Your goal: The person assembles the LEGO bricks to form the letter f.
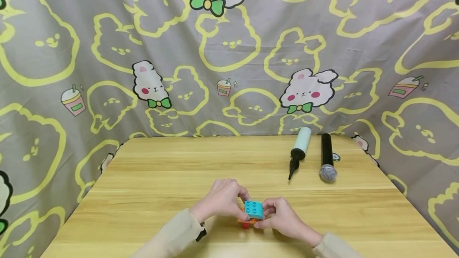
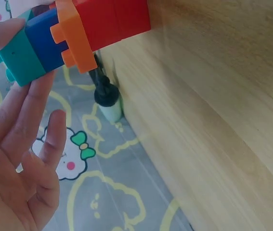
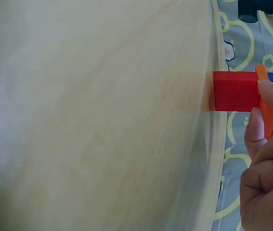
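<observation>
A small stack of toy building bricks stands on the table near its front. At its top is a teal brick [image 1: 254, 209] with studs and one rounded side. Below come a blue brick [image 2: 45, 41], a flat orange brick [image 2: 76, 36] that juts out sideways, and two red bricks [image 3: 236, 91] at the bottom. My left hand [image 1: 226, 198] pinches the teal brick between thumb and fingers, from the left. From the right, my right hand [image 1: 281, 218] holds the orange brick with thumb and fingers. In the head view the blue brick is mostly hidden.
Toward the back right of the wooden table [image 1: 161, 162] lies a pale green hand pump [image 1: 302, 142] with a black nozzle. Beside it is a black microphone [image 1: 327, 154], with a small round object [image 1: 336, 157] partly behind it. A patterned cloth [image 1: 233, 106] hangs around the table.
</observation>
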